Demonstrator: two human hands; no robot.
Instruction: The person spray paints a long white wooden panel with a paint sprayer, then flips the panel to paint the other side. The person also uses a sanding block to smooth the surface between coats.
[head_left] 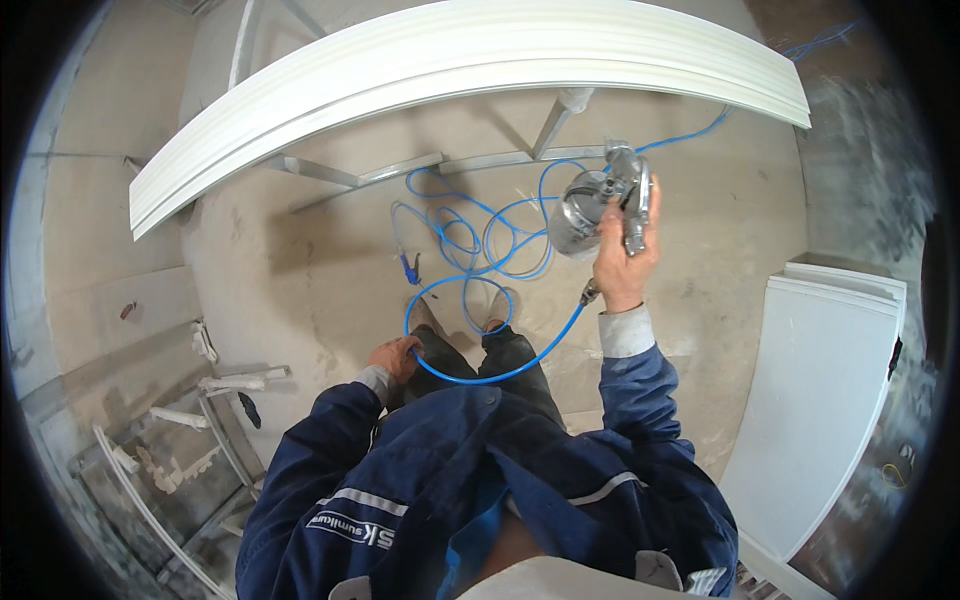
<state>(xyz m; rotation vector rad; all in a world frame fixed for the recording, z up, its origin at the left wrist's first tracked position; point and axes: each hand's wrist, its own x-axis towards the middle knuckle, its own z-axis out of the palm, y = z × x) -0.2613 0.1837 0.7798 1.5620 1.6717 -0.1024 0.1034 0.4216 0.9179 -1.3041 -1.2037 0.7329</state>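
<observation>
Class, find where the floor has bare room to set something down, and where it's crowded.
Bare floor shows right of the spray gun, toward the stack of white panels, and left of the blue air gun, below the long white boards. It's crowded before the shoes, where blue hose loops, and at lower left, around the metal frame.

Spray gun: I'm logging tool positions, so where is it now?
In the head view, right of centre, the spray gun is in the right hand, pictured below the long white panelling.
</observation>
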